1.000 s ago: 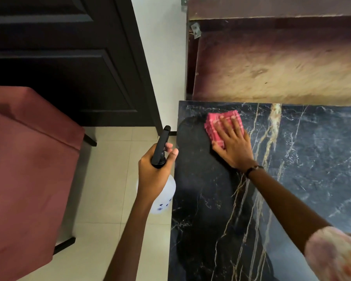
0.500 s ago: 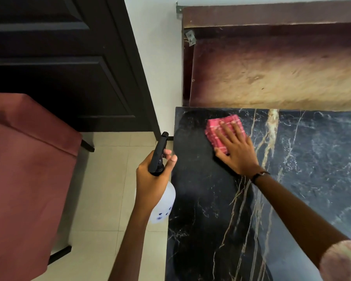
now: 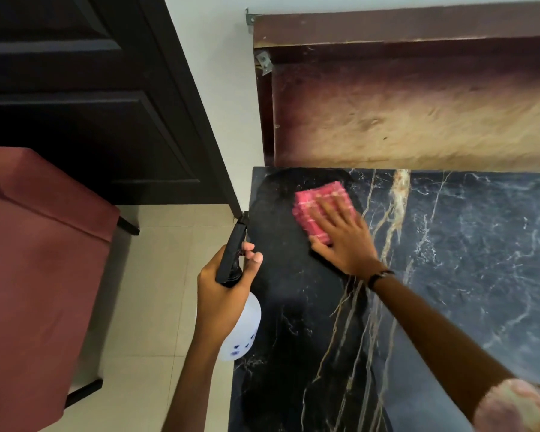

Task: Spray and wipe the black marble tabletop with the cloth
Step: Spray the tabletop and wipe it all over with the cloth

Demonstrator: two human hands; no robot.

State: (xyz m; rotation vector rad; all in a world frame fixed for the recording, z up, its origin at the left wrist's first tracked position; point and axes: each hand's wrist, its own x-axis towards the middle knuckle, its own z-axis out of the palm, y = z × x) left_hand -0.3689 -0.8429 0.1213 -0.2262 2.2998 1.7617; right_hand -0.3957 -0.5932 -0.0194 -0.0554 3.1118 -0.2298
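Note:
The black marble tabletop (image 3: 468,275), veined in white and gold, fills the right of the view. Near its far left corner lies a folded pink checked cloth (image 3: 312,204). My right hand (image 3: 343,241) presses flat on the cloth with straight fingers; the hand is blurred. A dark band circles that wrist. Just off the table's left edge, my left hand (image 3: 222,294) grips a white spray bottle (image 3: 243,328) by its black trigger head, nozzle pointing away from me.
A worn brown wooden panel (image 3: 418,113) stands against the wall behind the table. A red upholstered seat (image 3: 35,260) sits at the left on the beige tiled floor (image 3: 156,307). A dark door (image 3: 91,113) is at the back left.
My right hand and the cloth have shifted slightly along the far left part of the tabletop. The view has tilted, so the table appears lower. The left hand keeps hold of the bottle.

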